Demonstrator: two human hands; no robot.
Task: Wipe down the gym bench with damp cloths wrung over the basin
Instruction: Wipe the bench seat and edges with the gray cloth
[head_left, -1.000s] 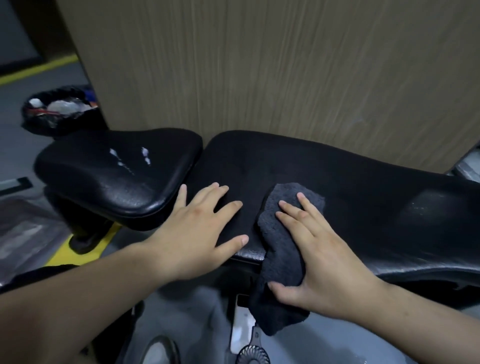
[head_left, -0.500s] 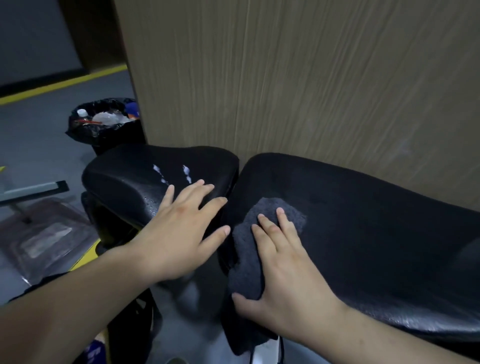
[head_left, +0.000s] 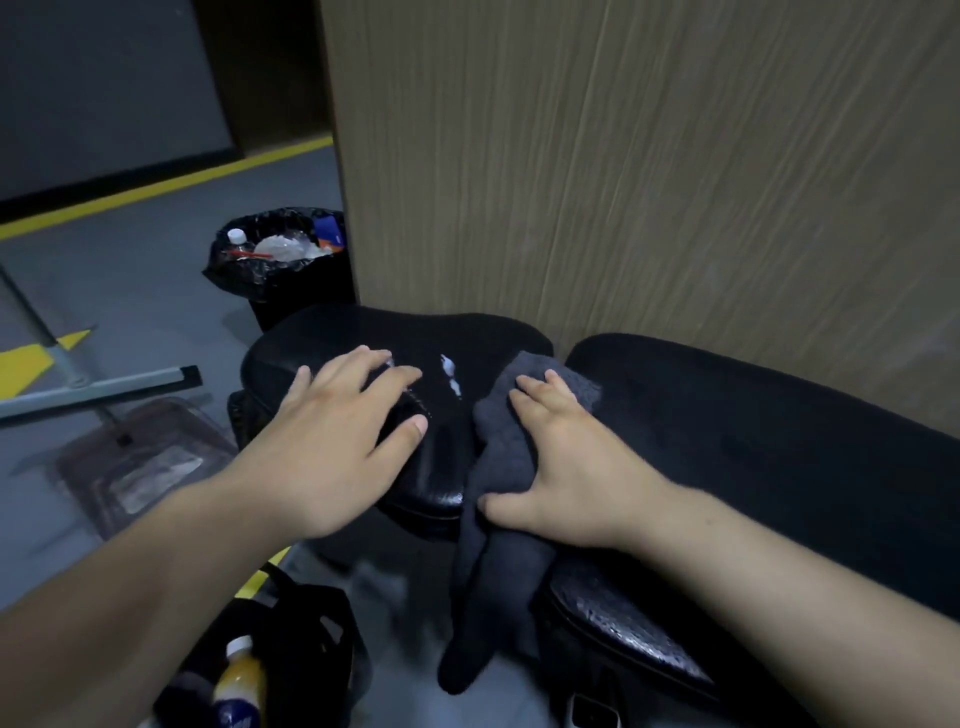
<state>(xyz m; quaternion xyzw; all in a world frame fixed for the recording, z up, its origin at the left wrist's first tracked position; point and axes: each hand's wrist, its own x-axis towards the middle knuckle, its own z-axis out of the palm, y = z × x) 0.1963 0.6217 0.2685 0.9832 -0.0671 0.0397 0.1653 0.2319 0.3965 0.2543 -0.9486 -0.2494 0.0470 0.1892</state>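
Mid-wipe: right hand (head_left: 566, 467), fingers flat, presses the cloth (head_left: 498, 545); left hand (head_left: 337, 441) splayed on the seat pad (head_left: 322, 332). Those white specks (head_left: 451, 374) look next.

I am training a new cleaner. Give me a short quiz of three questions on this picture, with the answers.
1. True or false: the left hand lies flat on the seat pad.
2. Where is the grey cloth under the right hand? A flat on the floor; B over the seat pad's edge, hanging down; C rolled in the left hand.
3. Fill in: behind the seat pad stands a black-lined ____.
Key: 1 true; 2 B; 3 trash bin.
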